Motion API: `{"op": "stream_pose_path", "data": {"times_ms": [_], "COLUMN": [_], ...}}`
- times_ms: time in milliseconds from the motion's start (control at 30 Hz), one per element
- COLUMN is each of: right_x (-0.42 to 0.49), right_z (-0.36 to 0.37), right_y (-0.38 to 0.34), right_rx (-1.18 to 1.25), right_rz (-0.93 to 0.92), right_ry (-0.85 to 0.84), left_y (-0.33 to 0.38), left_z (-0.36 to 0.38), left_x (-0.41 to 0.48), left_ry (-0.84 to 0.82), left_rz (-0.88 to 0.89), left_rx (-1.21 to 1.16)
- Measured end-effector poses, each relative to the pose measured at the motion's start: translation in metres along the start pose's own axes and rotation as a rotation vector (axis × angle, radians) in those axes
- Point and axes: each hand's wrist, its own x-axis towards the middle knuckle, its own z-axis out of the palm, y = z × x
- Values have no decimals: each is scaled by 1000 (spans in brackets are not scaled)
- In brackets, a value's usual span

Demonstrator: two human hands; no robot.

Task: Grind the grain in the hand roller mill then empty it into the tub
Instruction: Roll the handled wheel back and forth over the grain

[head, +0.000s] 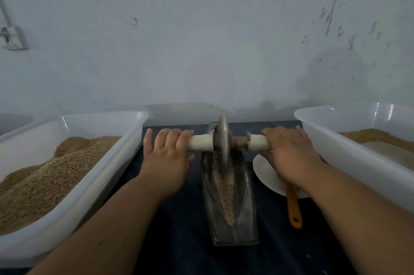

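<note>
grip: left hand [168, 151], right hand [289, 153] each clenched on axle [200, 142]
wheel [222, 138]: trough [245, 214] far end
my call: roll back along trough

I log: left tub [100, 122] runs off the left and bottom edges, right tub [336, 151] off the right; the right hand [291, 153] covers part of the white dish [266, 174] and the top end of the orange handle [293, 207]

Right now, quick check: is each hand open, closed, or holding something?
Left hand: closed, fingers curled over the roller's left handle.
Right hand: closed, gripping the roller's right handle.
</note>
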Motion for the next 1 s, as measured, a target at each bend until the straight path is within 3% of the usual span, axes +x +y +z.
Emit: {"op": "stream_pose_path", "data": {"times_ms": [100, 200, 300, 433, 633, 733, 833, 900, 1000], "right_x": [-1, -4, -9, -22, -28, -26, -20, -13, -6], "right_z": [3, -11, -38, -81, -116, -109, -78, -51, -17], "right_y": [-1, -4, -7, -4, 0, -4, -9, -11, -15], "right_rx": [-24, -49, -16, 151, 197, 175, 122, -1, -115], "right_rz": [-41, -50, -64, -51, -123, -116, -65, -69, -66], "right_ry": [101, 39, -177, -624, -789, -714, -565, -343, -17], "left_y": [-9, -13, -7, -3, -10, -11, -7, -2, 0], "left_z": [9, 2, -18, -59, -94, -83, -57, -37, -12], "left_x": [-2, -3, 0, 1, -6, -3, 3, 7, 11], "left_ry": [-96, -161, -212, -283, -553, -584, -390, -274, -233], "left_rz": [-62, -74, -60, 81, 100, 56, 47, 14, -99], "left_rx": [-48, -39, 34, 17, -261, -288, -132, 1, 60]}}
